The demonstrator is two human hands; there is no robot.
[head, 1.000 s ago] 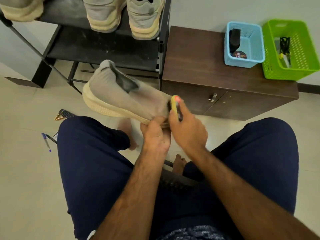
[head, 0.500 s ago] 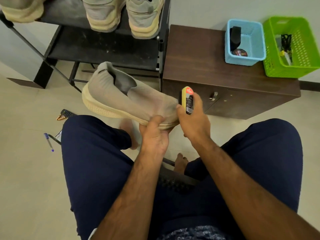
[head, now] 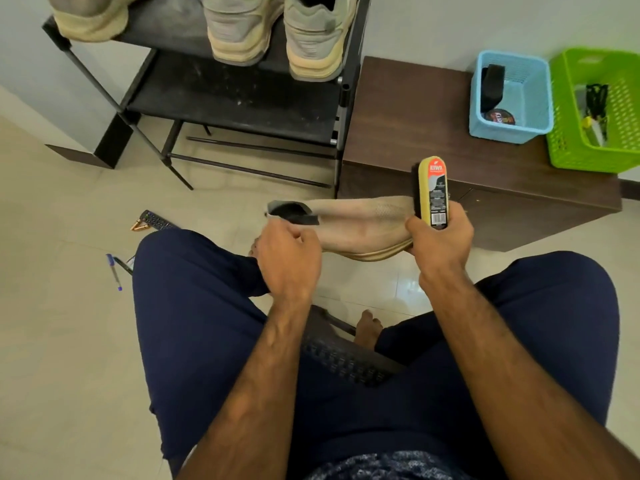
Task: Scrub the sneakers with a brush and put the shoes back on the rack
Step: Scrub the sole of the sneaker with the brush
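legs: navy trousers (head: 194,323) fill the bottom of the view, knees spread; a bare foot (head: 369,327) shows between them.
seat: a dark woven seat edge (head: 346,362) shows between the thighs, mostly covered.
left hand: the left hand (head: 289,258) is clamped on the heel end of the sneaker, fingers curled at its dark collar.
right hand: the right hand (head: 440,240) is wrapped round the lower end of the brush and also meets the sneaker's toe.
sneaker: a beige knit slip-on sneaker (head: 363,223) is held in the air above the knees, lying sideways with heel left, toe right and its pale sole towards the person; the toe tip is hidden behind the brush and right hand.
brush: a yellow-backed shoe brush (head: 433,192) stands upright, dark bristles on its left side, seemingly against the toe.
label: the red patch on the brush reads "kiwi"; below it there is a barcode and small print too fine to read.
floor: a remote control (head: 156,220) and a blue pen (head: 114,271) lie on pale tiles to the left, the pen partly hidden by the knee.
rack: a black shoe rack (head: 235,98) carries two grey sneakers (head: 242,26), with a third shoe (head: 90,15) at the left; all are cut off by the top edge.
cabinet: a low brown cabinet (head: 408,109) stands just beside the rack.
baskets: on it, a blue basket (head: 509,133) holds a round polish tin (head: 499,116) with unreadable lettering; a green basket (head: 571,150) beside it holds objects that are hard to make out.
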